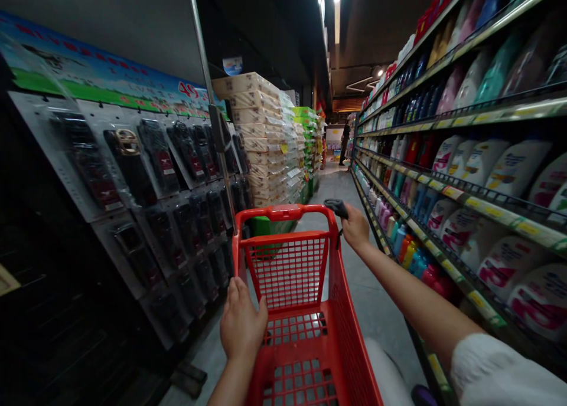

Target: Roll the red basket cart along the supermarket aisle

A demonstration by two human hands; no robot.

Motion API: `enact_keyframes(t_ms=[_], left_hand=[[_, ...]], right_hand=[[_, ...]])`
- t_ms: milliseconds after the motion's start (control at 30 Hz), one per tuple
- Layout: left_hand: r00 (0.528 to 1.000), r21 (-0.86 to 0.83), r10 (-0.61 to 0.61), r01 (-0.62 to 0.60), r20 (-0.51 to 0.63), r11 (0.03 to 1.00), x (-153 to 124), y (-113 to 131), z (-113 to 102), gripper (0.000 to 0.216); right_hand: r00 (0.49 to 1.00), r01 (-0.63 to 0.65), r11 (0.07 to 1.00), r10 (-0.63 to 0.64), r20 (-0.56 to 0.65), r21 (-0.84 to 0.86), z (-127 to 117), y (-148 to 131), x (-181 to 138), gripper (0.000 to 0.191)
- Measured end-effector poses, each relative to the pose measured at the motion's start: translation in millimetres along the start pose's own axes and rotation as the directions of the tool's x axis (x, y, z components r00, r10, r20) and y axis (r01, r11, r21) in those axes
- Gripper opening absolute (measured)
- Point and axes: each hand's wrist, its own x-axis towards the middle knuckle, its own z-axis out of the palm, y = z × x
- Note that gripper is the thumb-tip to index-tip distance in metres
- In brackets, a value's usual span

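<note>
A red plastic shopping cart point(305, 288) stands in front of me in a shop aisle, and its basket holds nothing that I can see. My left hand point(241, 323) is closed over the cart's near left rim. My right hand point(354, 226) is stretched forward past the cart's far right corner and is closed on a small dark handheld device point(336, 207).
Shelves of bottles and refill pouches point(465, 158) run along the right. On the left hang packaged dark items on a rack point(146, 176), with stacked cartons point(261, 134) beyond. The grey aisle floor point(336, 187) leads ahead to a distant person point(345, 141).
</note>
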Motion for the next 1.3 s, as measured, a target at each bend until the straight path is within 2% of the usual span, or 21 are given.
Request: enact_keyframes(t_ms=[33,100,200,267,367,533,633,733,833,967,1133,1233,1300], left_hand=[[1.0,0.001,-0.002,0.002,0.003,1.0,0,0,0,0.063],[1.0,-0.001,-0.012,0.012,0.012,1.0,0,0,-1,0.064],[0.998,-0.012,-0.04,0.04,0.045,0.999,-1,-1,-1,0.064],[0.996,-0.018,-0.062,0.064,0.066,0.998,-2,0,-2,0.065],[0.993,-0.027,-0.097,0.099,0.075,0.995,-3,2,-1,0.066],[0.99,-0.071,-0.13,0.135,0.061,0.988,-5,5,3,0.065],[0.989,-0.105,-0.135,0.141,0.059,0.984,-6,4,6,0.066],[0.989,-0.126,-0.137,0.144,0.063,0.981,-7,3,8,0.067],[0.988,-0.135,-0.138,0.147,0.075,0.98,-7,1,9,0.068],[0.987,-0.14,-0.129,0.142,0.098,0.98,-8,2,5,0.069],[0.984,-0.147,-0.129,0.146,0.122,0.978,-8,3,1,0.07],[0.981,-0.137,-0.139,0.158,0.138,0.978,-7,5,-1,0.071],[0.979,-0.131,-0.145,0.164,0.142,0.978,-6,6,-2,0.072]], right_hand=[[1.0,0.005,0.997,-0.006,-0.01,-0.071,6,-4,8,0.05],[0.998,-0.011,0.983,0.021,0.057,-0.181,21,-11,18,0.051],[0.963,-0.126,0.959,0.18,0.2,-0.254,44,-19,27,0.05],[0.942,-0.2,0.941,0.261,0.209,-0.274,57,-25,34,0.047],[0.942,-0.219,0.932,0.279,0.187,-0.288,72,-36,48,0.042],[0.953,-0.092,0.967,0.154,0.26,-0.236,102,-78,60,0.039],[0.949,0.068,0.98,-0.006,0.316,-0.187,124,-116,51,0.039],[0.914,0.287,0.945,-0.222,0.338,-0.155,144,-150,37,0.042],[0.883,0.386,0.912,-0.324,0.339,-0.136,163,-173,27,0.044],[0.85,0.454,0.889,-0.413,0.326,-0.058,184,-190,20,0.047],[0.778,0.488,0.852,-0.522,0.35,0.187,196,-197,13,0.058],[0.74,0.436,0.821,-0.56,0.372,0.369,203,-194,8,0.075],[0.735,0.353,0.792,-0.564,0.376,0.498,208,-189,6,0.083]])
